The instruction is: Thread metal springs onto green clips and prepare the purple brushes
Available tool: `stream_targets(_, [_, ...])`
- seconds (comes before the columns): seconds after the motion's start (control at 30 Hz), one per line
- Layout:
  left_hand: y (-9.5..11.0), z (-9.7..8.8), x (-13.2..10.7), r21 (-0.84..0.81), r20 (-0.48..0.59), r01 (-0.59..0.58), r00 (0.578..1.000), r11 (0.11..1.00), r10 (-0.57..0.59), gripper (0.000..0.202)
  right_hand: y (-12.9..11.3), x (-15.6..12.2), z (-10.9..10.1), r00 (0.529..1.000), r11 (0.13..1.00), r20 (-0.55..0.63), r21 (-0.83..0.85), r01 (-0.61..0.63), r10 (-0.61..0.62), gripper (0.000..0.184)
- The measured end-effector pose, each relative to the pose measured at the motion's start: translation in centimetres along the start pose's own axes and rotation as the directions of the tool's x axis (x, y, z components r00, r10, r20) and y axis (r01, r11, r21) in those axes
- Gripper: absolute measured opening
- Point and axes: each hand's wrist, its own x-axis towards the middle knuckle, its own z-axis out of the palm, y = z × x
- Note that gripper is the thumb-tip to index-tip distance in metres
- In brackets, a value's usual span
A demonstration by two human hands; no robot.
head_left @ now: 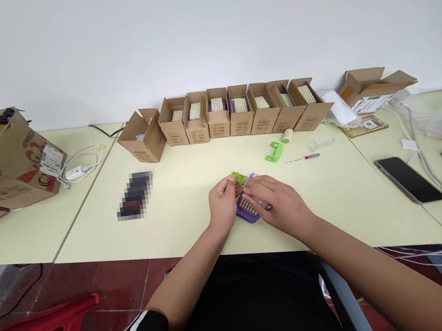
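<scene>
Left hand (223,204) pinching small green plastic piece (239,179) over purple plastic block (246,215) with pale pegs (246,206), mid-tabletop (179,220). Right hand (279,205) curled close above; grip unclear. Looks light, stiff; hold by edges.

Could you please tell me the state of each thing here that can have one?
Left hand, pinching green plastic piece.
Right hand, over purple holder, grip unclear.
Row of cardboard boxes, open, packed with pale items.
Smartphone, lying face up, screen dark.
Screwdriver, lying flat, not held.
</scene>
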Motion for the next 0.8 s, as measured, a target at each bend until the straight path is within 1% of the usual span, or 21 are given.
stream_targets(0.1, [-0.2, 0.2, 0.2, -0.030, -0.036, -0.030, 0.999, 0.999, 0.028, 0.040, -0.4, -0.2, 0.6, 0.996, 0.986, 0.024, -0.143, 0.089, -0.087, 0.020])
stream_targets(0.17, [-0.5, 0.4, 0.3, -0.044, -0.072, -0.031, 0.997, 0.999, 0.028, 0.040, -0.6, -0.4, 1.0, 0.989, 0.963, 0.023, -0.227, 0.147, -0.146, 0.026])
stream_targets(0.3, [-1.3, 0.8, 0.8, -0.089, -0.137, -0.014, 0.991, 0.996, 0.002, 0.041, -0.4, -0.5, 1.8, 0.978, 0.920, 0.035, -0.333, 0.206, -0.206, 0.030])
stream_targets(0.43, [-1.8, 1.3, 1.4, -0.174, -0.172, -0.005, 0.985, 0.985, -0.025, 0.039, 0.3, -0.5, 2.4, 0.976, 0.911, 0.046, -0.352, 0.215, -0.212, 0.029])
stream_targets(0.63, [-1.9, 1.8, 2.3, -0.235, -0.206, -0.001, 0.977, 0.972, -0.049, 0.032, 1.3, -0.1, 2.7, 0.967, 0.903, 0.055, -0.348, 0.251, -0.247, 0.032])
stream_targets(0.8, [-2.0, 2.1, 3.1, -0.276, -0.272, 0.020, 0.957, 0.961, -0.098, 0.029, 2.0, 0.4, 2.8, 0.947, 0.883, 0.118, -0.343, 0.321, -0.298, 0.025])
